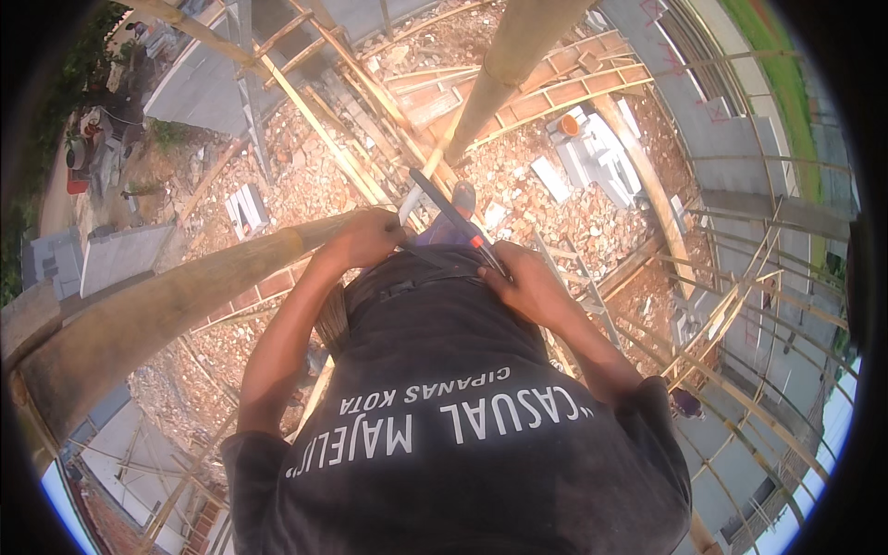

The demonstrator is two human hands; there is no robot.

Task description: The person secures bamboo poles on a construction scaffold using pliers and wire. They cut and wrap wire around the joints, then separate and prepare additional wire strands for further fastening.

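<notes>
My right hand (pixel 525 284) is closed around the near end of a long, narrow tool (pixel 444 201) at my waist. The tool has a dark, straight far part, a red-orange band and a greyish end by my fingers; its exact kind is unclear. My left hand (pixel 368 238) is at the left side of my waist with its fingers curled. A short pale strip (pixel 410 202) shows just beyond those fingers, and I cannot make out whether they hold it. A dark strap (pixel 430 277) crosses my black shirt between the hands.
A thick bamboo pole (pixel 176 282) passes beside my left arm, and another bamboo pole (pixel 495 79) rises ahead. Far below lies rubble-covered ground (pixel 314 190) with pale blocks (pixel 601 162) and wooden formwork (pixel 564 97). Thin bamboo scaffolding (pixel 740 296) stands along the grey wall at right.
</notes>
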